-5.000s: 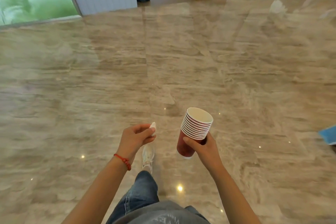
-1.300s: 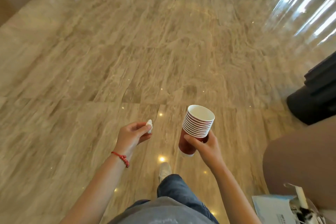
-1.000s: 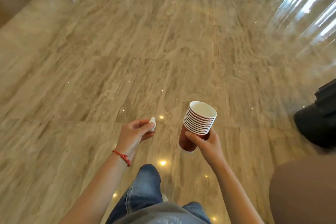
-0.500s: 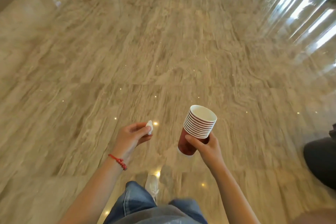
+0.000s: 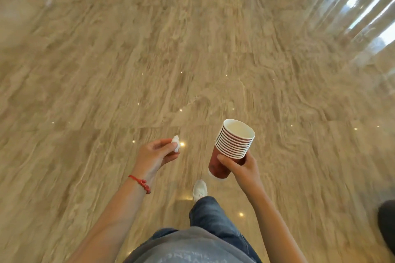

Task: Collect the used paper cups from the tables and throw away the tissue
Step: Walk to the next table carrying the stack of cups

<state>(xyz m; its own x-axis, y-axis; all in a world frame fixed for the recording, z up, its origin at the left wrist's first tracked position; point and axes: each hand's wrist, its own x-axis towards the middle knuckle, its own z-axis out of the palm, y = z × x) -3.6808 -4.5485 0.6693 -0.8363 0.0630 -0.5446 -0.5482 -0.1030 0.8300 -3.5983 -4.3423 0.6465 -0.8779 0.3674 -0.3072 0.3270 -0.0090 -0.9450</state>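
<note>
My right hand (image 5: 241,165) grips a stack of several nested red paper cups (image 5: 232,147) with white rims, tilted a little to the right, its top cup open and white inside. My left hand (image 5: 155,155) pinches a small crumpled white tissue (image 5: 175,142) between thumb and fingertips; most of the tissue is hidden in the fingers. A red string bracelet circles my left wrist. Both hands are held in front of my waist, above the floor.
Polished beige marble floor (image 5: 192,60) stretches ahead, with ceiling lights reflected in it. A dark rounded object (image 5: 388,228) sits at the lower right edge. Bright window reflections lie at the upper right. My jeans leg and white shoe (image 5: 199,190) step forward below the hands.
I have walked forward across the floor. The dark object at the right has slid down to the frame's corner. Both hands keep the same holds on the tissue and the cups.
</note>
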